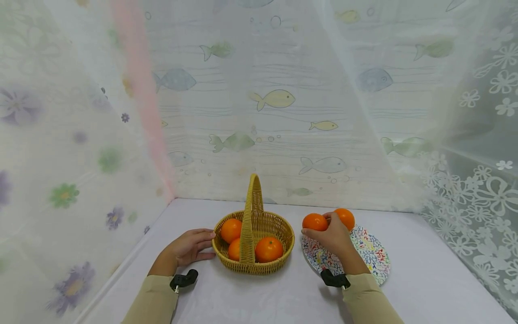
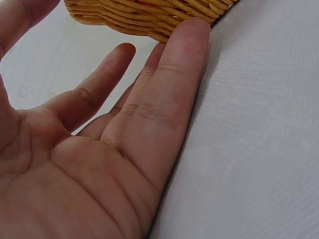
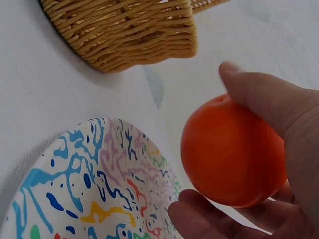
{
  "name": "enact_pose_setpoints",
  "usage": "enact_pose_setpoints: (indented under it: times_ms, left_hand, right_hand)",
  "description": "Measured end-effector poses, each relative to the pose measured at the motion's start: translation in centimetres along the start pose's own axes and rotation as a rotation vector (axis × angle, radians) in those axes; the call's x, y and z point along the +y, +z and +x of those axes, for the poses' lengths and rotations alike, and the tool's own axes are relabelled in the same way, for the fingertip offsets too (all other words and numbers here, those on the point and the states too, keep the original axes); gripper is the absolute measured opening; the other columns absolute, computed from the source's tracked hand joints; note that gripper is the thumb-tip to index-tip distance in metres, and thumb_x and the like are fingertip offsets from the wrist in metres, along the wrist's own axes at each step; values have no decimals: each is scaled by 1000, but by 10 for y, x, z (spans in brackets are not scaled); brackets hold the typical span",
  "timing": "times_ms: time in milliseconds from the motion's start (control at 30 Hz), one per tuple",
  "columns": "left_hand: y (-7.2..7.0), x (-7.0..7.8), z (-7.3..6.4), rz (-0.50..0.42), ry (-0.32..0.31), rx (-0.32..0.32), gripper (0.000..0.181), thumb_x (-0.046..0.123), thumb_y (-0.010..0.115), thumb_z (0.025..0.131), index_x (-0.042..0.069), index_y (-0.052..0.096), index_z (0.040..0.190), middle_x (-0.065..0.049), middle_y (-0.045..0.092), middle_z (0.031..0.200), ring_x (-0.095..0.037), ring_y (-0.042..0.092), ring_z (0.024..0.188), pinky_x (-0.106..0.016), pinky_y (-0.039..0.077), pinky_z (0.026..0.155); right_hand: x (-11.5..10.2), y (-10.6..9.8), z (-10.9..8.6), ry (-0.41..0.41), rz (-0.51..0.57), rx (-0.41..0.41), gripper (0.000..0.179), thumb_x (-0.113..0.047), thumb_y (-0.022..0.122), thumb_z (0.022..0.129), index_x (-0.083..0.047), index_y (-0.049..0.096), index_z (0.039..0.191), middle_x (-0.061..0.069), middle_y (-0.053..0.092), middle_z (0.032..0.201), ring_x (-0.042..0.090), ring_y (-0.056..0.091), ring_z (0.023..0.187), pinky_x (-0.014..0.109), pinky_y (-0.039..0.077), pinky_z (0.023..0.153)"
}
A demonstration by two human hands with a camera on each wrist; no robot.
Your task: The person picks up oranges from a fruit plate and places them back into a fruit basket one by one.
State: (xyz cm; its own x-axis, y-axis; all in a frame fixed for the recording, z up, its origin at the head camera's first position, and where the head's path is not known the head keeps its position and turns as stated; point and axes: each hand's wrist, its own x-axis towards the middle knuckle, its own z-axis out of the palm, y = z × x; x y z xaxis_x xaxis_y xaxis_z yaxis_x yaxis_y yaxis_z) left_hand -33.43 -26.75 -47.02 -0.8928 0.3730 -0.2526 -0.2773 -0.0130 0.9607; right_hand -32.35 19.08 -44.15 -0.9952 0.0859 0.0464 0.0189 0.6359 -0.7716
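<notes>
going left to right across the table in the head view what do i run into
Left hand → wicker basket → orange held in the right hand → second orange by the far edge of the plate.

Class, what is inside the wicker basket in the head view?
Three orange fruits show inside the wicker basket; its handle covers part of the middle one. What lies beneath them is hidden.

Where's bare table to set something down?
Free: white tabletop in front of the wicker basket, between the forearms; a narrow strip between basket and patterned plate; also right of the plate, toward the lace curtain.
Crowded: basket's left side, with the left hand; plate's far side, where the right hand holds one orange beside another.
</notes>
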Motion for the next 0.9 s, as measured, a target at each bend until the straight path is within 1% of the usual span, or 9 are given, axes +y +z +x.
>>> enact_pose_setpoints:
  times_ms: [133,200,367,533,767,900]
  left_hand:
    - [1,1,0,0,1,0,56,29,63,104,-4,43,145,-4,69,130,-17,69,115,-47,58,100]
    - [1,1,-1,5,6,0,57,30,63,104,-4,43,145,-4,68,131,-17,69,115,-47,58,100]
    - [1,1,-1,11,4,8,56,30,63,104,-5,44,144,-5,68,131,-18,69,115,-48,58,100]
    - [1,0,0,13,-6,24,58,30,64,103,-4,44,145,-6,68,132,-19,68,116,-48,59,100]
    - [2,-1,0,12,-6,30,59,30,65,103,-4,43,146,-7,67,134,-19,68,117,-48,59,99]
    - [1,-1,1,7,-11,34,60,31,66,102,-4,43,146,-7,67,134,-19,68,117,-48,59,99]
  right_hand:
    - [0,0,0,4,7,-5,107,-73,81,73,-9,35,146,21,58,135,36,62,113,51,60,94]
    - [0,0,1,8,8,-5,107,-75,79,73,-11,36,147,20,58,136,36,62,113,50,61,94]
    - [0,0,2,-9,-9,-7,106,-79,73,75,-14,39,150,19,59,138,35,62,114,51,60,94]
    - [-4,-1,1,-36,-26,-9,100,-80,70,77,-19,42,152,17,61,138,34,63,111,48,62,91]
    - [-11,-3,-1,-49,-2,-6,97,-84,61,82,-23,41,154,17,60,141,33,63,110,43,62,86]
    - [-13,-4,-2,-66,15,5,95,-83,61,82,-24,43,153,16,60,141,32,63,110,41,61,85]
